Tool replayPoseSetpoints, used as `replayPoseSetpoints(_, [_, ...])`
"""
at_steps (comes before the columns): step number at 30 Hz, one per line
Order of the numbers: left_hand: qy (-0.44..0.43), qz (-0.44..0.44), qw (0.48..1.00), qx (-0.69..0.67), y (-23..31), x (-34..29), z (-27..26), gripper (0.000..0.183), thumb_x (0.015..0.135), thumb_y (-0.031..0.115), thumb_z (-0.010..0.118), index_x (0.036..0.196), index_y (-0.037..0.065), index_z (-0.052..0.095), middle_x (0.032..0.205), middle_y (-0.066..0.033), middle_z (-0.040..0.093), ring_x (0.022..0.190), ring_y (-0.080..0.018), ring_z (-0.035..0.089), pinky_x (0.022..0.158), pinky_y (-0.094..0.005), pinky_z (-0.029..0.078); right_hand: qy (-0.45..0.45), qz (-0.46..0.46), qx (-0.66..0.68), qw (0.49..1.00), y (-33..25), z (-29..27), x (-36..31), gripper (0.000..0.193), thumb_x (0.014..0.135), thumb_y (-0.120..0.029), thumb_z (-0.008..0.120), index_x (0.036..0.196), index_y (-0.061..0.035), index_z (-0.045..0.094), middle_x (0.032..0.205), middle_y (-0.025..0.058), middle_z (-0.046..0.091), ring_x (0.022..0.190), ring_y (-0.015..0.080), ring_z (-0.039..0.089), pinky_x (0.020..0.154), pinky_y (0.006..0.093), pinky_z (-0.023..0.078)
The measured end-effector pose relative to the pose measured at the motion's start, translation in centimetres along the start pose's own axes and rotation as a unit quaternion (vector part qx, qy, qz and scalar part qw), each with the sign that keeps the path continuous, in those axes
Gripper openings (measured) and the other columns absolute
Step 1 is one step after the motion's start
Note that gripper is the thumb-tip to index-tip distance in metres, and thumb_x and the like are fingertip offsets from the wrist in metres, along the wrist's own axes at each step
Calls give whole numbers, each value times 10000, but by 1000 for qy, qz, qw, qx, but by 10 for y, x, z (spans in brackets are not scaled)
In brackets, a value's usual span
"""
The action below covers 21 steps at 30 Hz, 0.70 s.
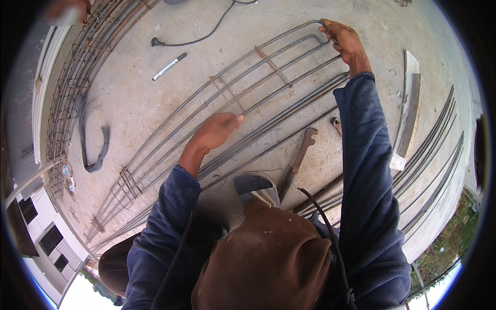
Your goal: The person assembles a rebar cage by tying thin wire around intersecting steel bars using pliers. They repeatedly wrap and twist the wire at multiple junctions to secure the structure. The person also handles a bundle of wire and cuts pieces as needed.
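Note:
A long rebar cage [201,96] of grey bars lies slantwise across the concrete floor, its bent ends at the upper right. My right hand [345,42] is closed round a bent bar end there, arm stretched out. Nearer me, my left hand [213,133] has its fingers drawn together at the lower end of a slightly blurred stirrup [225,92] set across the bars. Its exact grip is partly hidden. A rusty stirrup [274,66] crosses the same bars between my hands. More stirrups [129,182] sit bunched near the cage's far-left end.
A bending wrench [299,155] lies by my shoe [254,187]. Beyond the cage are a marker [169,66] and a plug [156,42] with black cable. Tie wire [95,166] and stacked cages [77,67] lie left; loose bars [429,150], right. A blurred other person's hand [70,9] shows upper left.

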State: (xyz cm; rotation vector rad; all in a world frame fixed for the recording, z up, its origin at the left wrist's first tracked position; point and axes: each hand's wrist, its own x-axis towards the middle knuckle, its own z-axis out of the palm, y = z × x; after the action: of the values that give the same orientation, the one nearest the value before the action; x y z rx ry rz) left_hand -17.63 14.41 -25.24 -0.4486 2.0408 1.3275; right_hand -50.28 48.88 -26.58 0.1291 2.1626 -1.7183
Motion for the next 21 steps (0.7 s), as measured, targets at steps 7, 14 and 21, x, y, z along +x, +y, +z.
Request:
replayPoseSetpoints(7, [-16, -21, 1000, 13, 11, -2, -3, 585, 1091, 539, 614, 1035, -29, 740, 944, -117, 688, 915, -220, 599, 868, -402, 497, 29, -15, 47, 998, 4, 2, -1, 370, 1080, -298, 684, 1406, -131, 738, 1118, -26, 812, 880, 9, 565, 579, 215, 295])
replayPoseSetpoints(14, [-20, -29, 999, 4, 7, 0, -3, 570, 1093, 521, 622, 1035, -33, 741, 934, -120, 687, 907, -217, 594, 862, -401, 497, 33, -22, 51, 998, 5, 4, 0, 376, 1065, -283, 696, 1387, -94, 743, 1084, -1, 824, 898, 36, 572, 586, 225, 298])
replayPoseSetpoints(21, [-12, -38, 999, 3, 13, -4, -3, 571, 1094, 520, 625, 1070, -37, 751, 949, -120, 702, 919, -212, 606, 867, -398, 505, 8, -4, 11, 1000, 1, -1, -2, 389, 1065, -369, 683, 1353, -119, 764, 1170, 6, 816, 995, 79, 630, 683, 264, 414])
